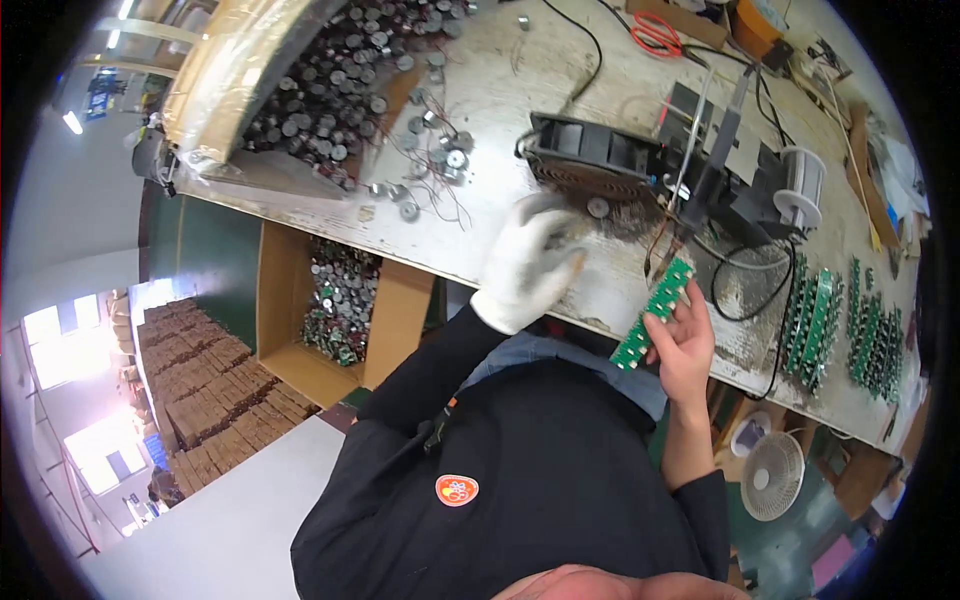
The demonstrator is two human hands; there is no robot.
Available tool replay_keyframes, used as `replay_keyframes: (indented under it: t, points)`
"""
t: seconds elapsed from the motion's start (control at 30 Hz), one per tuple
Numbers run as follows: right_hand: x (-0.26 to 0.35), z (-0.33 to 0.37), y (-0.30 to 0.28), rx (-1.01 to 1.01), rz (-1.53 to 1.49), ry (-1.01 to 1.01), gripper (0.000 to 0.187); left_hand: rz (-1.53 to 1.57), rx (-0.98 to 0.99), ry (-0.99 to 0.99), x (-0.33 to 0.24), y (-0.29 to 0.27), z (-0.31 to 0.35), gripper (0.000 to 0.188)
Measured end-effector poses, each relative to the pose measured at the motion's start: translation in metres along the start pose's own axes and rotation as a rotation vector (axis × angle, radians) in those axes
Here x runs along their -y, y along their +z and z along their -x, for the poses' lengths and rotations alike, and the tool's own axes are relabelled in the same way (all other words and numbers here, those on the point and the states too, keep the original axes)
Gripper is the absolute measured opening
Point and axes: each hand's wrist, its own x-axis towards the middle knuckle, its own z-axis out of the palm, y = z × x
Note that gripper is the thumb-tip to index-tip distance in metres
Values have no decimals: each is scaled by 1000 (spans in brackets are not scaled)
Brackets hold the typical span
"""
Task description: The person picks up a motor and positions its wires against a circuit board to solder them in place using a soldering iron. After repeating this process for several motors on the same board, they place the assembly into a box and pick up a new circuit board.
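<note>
My right hand (pixel 685 340), bare, grips a long green circuit board strip (pixel 652 315) between thumb and fingers, tilted over the table's front edge. The strip's upper end lies just below the black soldering device (pixel 715 160) and its wires. My left hand (pixel 530 262), in a white glove with darkened fingers, hovers over the table's front part, left of the strip. Motion smears its fingers, and whether something small is in them does not show. A small round metal motor (pixel 598 207) sits beyond it, in front of the black fan unit (pixel 595 150).
Many small motors with wires (pixel 340 100) are heaped on the table at the far left. Below, a cardboard box (pixel 280 300) holds more. A solder spool (pixel 800 187) stands right of the device. Rows of green boards (pixel 815 325) lie at right, near a loose black cable.
</note>
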Motion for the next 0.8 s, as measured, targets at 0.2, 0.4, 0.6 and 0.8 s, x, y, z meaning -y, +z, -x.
replay_keyframes:
  t: [0.2, 0.4, 0.6, 0.8]
  points:
    - [-2, -5, 0, 24, -36, -10, 72, -285, -506, -132, 19, -77, 3, 21]
    - [1, -8, 5, 39, -29, 0, 73, -633, -117, -289, 45, -119, 6, 30]
    - [-1, -6, 4, 21, -20, -17, 69, -765, -98, -297, 55, -119, 4, 26]
    - [-1, -6, 1, 37, -32, -13, 71, -719, -90, -325, 58, -109, 14, 16]
